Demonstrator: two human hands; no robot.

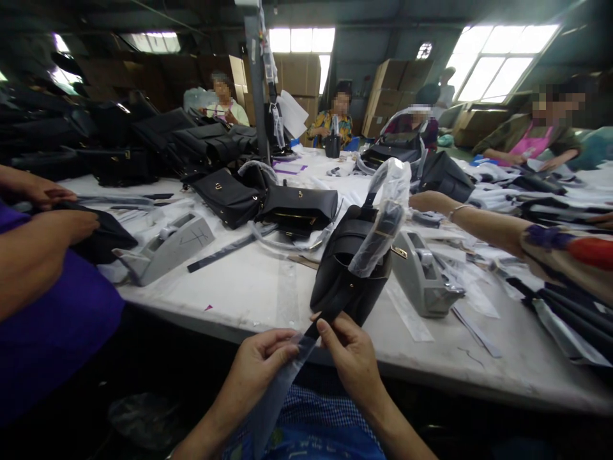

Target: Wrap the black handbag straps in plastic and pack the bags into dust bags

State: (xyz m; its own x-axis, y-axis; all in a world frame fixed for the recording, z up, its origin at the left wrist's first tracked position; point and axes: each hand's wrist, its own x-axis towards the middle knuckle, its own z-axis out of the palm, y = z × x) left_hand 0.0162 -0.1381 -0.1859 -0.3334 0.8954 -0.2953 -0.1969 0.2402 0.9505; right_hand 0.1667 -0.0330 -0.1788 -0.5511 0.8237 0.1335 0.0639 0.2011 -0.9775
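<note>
A black handbag (328, 268) stands tilted at the table's front edge. Its handle (380, 233) is wrapped in clear plastic, and a gold clasp hangs at its right side. From the bag a black strap (335, 303) runs down toward me. My right hand (352, 354) pinches this strap between thumb and fingers just below the bag. Close by on the left, my left hand (261, 367) is closed on a clear plastic sleeve (275, 399) around the strap's lower part. The sleeve hangs down over my blue checked clothing.
Grey tape dispensers stand left (179, 246) and right (424, 281) of the bag. Behind lie more black handbags (299, 204). A co-worker's purple clothing (48, 306) is close at left; another person's arm (488, 220) reaches in from the right. Several people work farther back.
</note>
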